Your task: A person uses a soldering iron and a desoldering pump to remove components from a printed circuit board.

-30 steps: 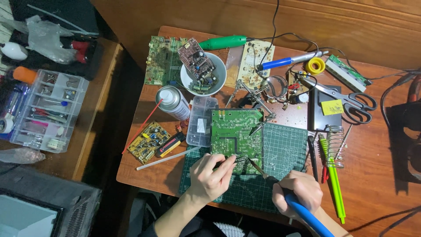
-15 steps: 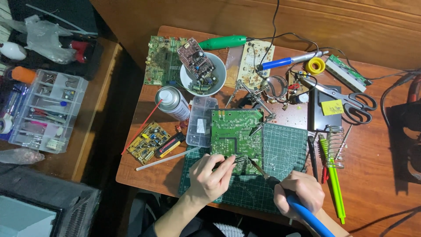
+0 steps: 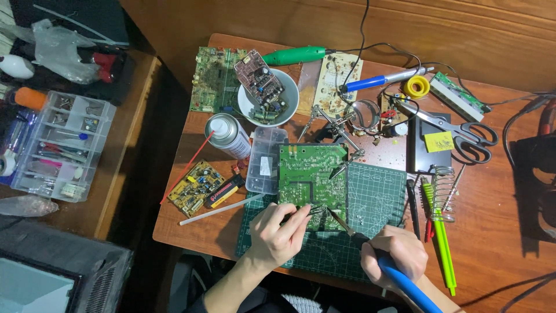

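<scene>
A green circuit board (image 3: pixel 310 174) lies on a green cutting mat (image 3: pixel 370 203), clipped at its right edge by a helping-hands stand (image 3: pixel 339 130). My left hand (image 3: pixel 278 235) pinches tweezers (image 3: pixel 310 210) whose tips rest at the board's near edge. My right hand (image 3: pixel 394 255) grips a blue-handled soldering iron (image 3: pixel 399 275); its tip (image 3: pixel 333 215) touches the board close to the tweezers.
A spray can (image 3: pixel 229 134), a clear parts box (image 3: pixel 265 159), a white bowl of parts (image 3: pixel 267 95), a yellow circuit board (image 3: pixel 194 186), scissors (image 3: pixel 457 130), a solder reel (image 3: pixel 416 87), a coil iron stand (image 3: pixel 443 185) and green pens (image 3: pixel 440 237) crowd the wooden table (image 3: pixel 492 232). A compartment organiser (image 3: pixel 58 145) sits left.
Both hands stay at the board's near edge; the tweezers and iron tip have shifted only slightly.
</scene>
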